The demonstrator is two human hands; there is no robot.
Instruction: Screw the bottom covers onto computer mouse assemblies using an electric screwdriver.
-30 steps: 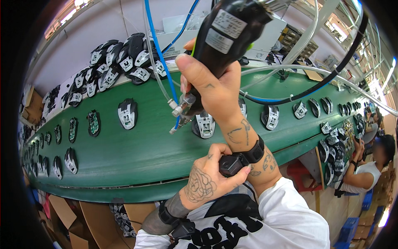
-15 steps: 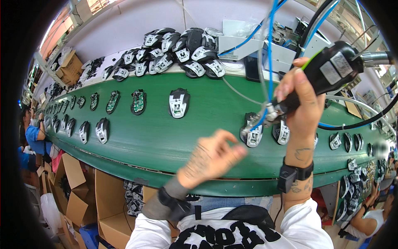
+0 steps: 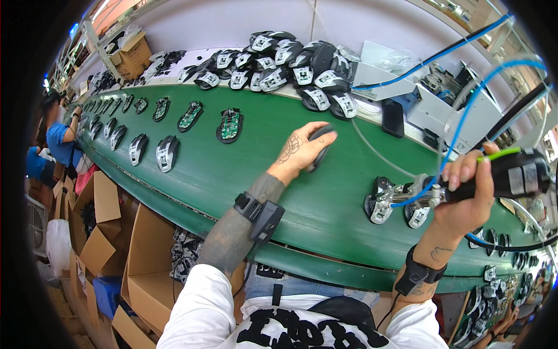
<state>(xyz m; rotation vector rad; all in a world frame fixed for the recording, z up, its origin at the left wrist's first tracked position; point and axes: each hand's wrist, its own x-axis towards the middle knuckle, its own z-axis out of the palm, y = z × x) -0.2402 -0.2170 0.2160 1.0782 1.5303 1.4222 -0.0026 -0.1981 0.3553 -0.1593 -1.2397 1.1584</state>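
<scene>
Over the middle of the green belt, my left hand (image 3: 303, 149) grips a computer mouse (image 3: 321, 146). The mouse is dark, turned on edge, and partly hidden by my fingers. On the right, my right hand (image 3: 469, 189) is wrapped round a black power screwdriver (image 3: 511, 177) with a metal nose and a blue air tube (image 3: 459, 136). The nose reaches leftward above a grey-and-black mouse (image 3: 381, 203) on the belt. A second such mouse (image 3: 417, 215) lies partly behind the tool.
Mice are piled on the ledge (image 3: 285, 61) behind the belt (image 3: 261, 198). Mouse bases with green circuit boards (image 3: 231, 125) and mouse shells (image 3: 167, 154) stand in rows at left. A phone (image 3: 392, 118), cables and cardboard boxes (image 3: 148, 262) surround the belt. A co-worker (image 3: 58, 136) sits at far left.
My left hand has reached forward and closed on the mouse that lay alone on the belt. The screwdriver has swung lower, its nose now nearly level. The whole view has shifted.
</scene>
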